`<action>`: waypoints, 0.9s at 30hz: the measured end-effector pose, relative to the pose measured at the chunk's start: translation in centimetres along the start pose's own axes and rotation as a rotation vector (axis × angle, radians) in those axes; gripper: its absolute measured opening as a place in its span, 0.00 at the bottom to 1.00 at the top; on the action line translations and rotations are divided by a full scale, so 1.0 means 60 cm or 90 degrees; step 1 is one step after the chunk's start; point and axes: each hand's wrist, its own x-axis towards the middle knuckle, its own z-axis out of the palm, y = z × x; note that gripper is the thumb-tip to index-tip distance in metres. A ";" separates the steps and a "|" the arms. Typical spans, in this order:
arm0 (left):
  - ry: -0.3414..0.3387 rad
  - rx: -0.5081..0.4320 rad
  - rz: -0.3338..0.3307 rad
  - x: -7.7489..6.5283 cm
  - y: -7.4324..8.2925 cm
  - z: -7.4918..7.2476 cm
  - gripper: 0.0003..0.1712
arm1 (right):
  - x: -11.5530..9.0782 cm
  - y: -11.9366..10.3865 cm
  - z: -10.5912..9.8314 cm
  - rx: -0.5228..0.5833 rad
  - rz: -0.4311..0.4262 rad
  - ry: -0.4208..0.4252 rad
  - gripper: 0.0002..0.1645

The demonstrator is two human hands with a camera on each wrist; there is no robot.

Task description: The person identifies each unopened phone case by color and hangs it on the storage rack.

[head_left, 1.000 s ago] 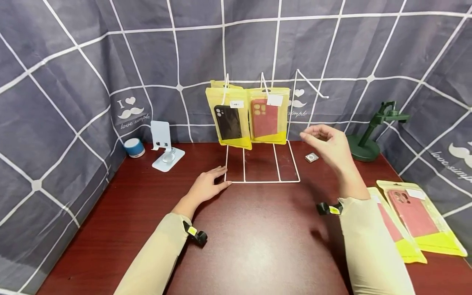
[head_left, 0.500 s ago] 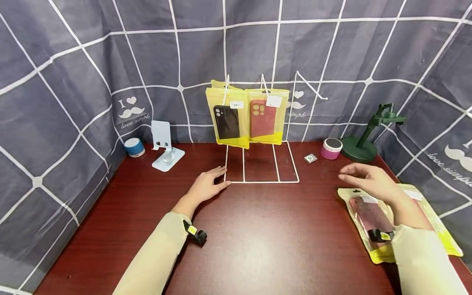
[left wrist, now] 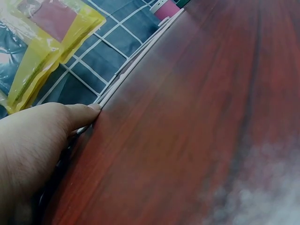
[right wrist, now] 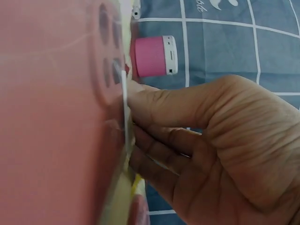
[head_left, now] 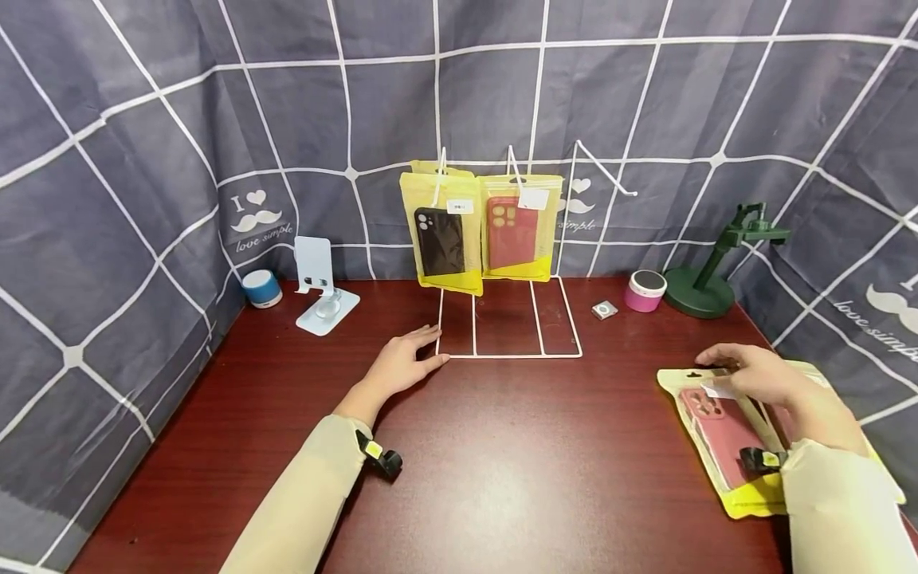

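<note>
My left hand (head_left: 402, 363) lies at the front left corner of a white wire display rack (head_left: 509, 355), its thumb and fingertips on the base wires. My right hand (head_left: 778, 387) is over two yellow-edged clear bags on the right of the table. Its thumb and fingertips come down on the label area of the left bag (head_left: 756, 498), which holds a pink phone case (right wrist: 51, 122). The other bag (head_left: 810, 368) lies partly under the hand and sleeve. From the rack's hooks hang a bagged black phone case (head_left: 441, 243) and a bagged pink phone case (head_left: 511, 233).
A third rack hook (head_left: 606, 169) carries nothing. Behind the right hand stand a pink speaker (head_left: 645, 292), a small silver square device (head_left: 604, 309) and a green stand (head_left: 703, 287). At back left are a blue speaker (head_left: 261, 288) and a pale phone stand (head_left: 319, 283).
My right hand has moved from beside the rack, rightward and down onto the bags. The pink speaker has come into sight. My left hand has stayed at the rack's corner.
</note>
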 end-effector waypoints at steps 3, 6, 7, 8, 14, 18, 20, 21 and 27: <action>-0.001 0.002 -0.001 -0.001 -0.001 0.000 0.38 | 0.011 -0.003 0.011 0.003 -0.006 -0.002 0.19; 0.001 0.002 -0.002 -0.002 -0.001 0.000 0.38 | 0.020 -0.008 0.021 0.010 -0.015 -0.004 0.15; 0.002 0.001 -0.002 -0.001 -0.001 -0.001 0.38 | 0.021 -0.010 0.023 0.014 -0.020 -0.002 0.14; 0.004 0.000 0.001 -0.001 0.000 -0.001 0.37 | 0.022 -0.012 0.024 0.016 -0.027 -0.002 0.13; -0.003 0.003 0.005 0.000 0.002 -0.002 0.37 | 0.012 -0.016 0.020 0.030 -0.058 -0.001 0.10; -0.004 0.007 0.004 0.002 0.003 -0.003 0.37 | 0.004 -0.018 0.011 0.052 -0.097 -0.021 0.13; -0.002 0.007 0.004 0.003 0.003 -0.004 0.37 | 0.002 -0.018 0.007 0.067 -0.103 -0.041 0.16; -0.002 0.008 0.004 0.003 0.003 -0.004 0.37 | 0.002 -0.017 0.006 0.076 -0.100 -0.051 0.18; -0.016 0.011 -0.005 0.003 0.002 -0.003 0.38 | 0.002 -0.014 0.007 0.082 -0.072 -0.093 0.18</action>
